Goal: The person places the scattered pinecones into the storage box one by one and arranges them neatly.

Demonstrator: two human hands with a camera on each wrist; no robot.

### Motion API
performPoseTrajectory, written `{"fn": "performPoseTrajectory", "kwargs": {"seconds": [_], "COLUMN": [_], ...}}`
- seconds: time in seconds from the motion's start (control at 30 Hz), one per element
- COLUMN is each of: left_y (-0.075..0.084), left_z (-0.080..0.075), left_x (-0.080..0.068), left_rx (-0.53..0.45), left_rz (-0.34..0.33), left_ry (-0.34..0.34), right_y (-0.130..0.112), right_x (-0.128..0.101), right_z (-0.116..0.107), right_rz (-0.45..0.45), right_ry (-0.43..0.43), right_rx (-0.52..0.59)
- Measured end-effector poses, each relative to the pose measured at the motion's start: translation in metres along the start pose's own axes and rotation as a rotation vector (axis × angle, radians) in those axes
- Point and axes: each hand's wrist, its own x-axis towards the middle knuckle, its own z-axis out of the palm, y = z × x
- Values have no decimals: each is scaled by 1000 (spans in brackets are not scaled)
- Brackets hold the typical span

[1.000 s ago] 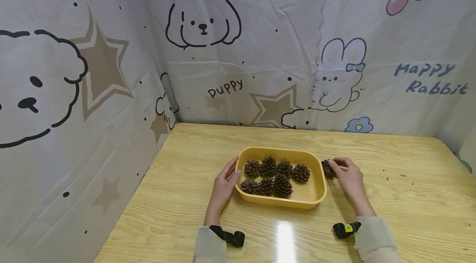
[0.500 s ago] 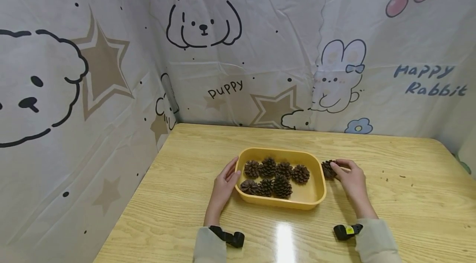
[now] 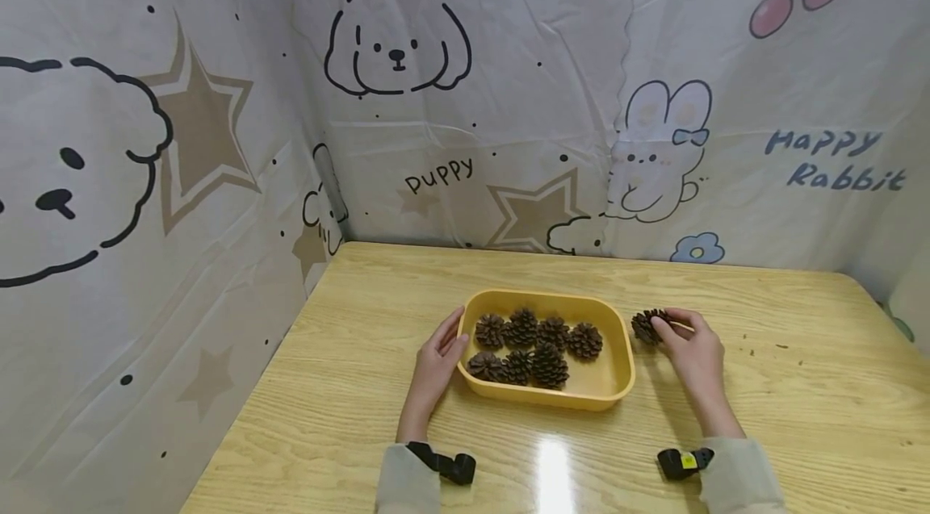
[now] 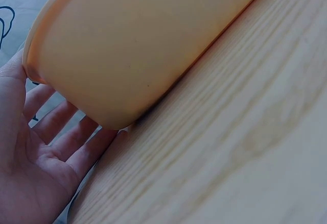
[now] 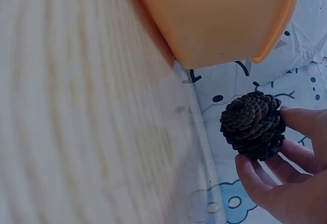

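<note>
In the head view a yellow plastic tray [image 3: 596,389] holds several brown pine cones [image 3: 550,365], in two loose rows. My left hand [image 3: 436,357] rests against the tray's left end, thumb at the rim; in the left wrist view its fingers [image 4: 84,147] lie nearly straight along the outer wall. Just beyond the tray's right end, my right hand [image 3: 693,353] pinches another pine cone [image 5: 253,124] between thumb and fingers. The right wrist view shows this cone apart from the tray, its scaly top turned toward the camera.
The light wooden table [image 3: 327,417] carries the tray near its middle. Behind it and on the left hangs a pale printed curtain [image 3: 508,94]. A few small dark specks [image 3: 756,348] lie on the table to the right of my right hand.
My right hand has moved slightly right with its pine cone, widening the gap to the tray. The left hand and the cones in the tray stay put.
</note>
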Motion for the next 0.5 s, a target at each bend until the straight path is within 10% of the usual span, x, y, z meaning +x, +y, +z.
{"fn": "performPoseTrajectory", "kwargs": {"seconds": [0.5], "left_y": [0], "left_z": [-1], "left_x": [0], "left_rx": [-11], "left_rz": [-3], "left_ry": [0], "right_y": [-3], "right_x": [-12], "right_z": [5], "right_rz": [-203], "right_ry": [184], "right_rx": [29]}}
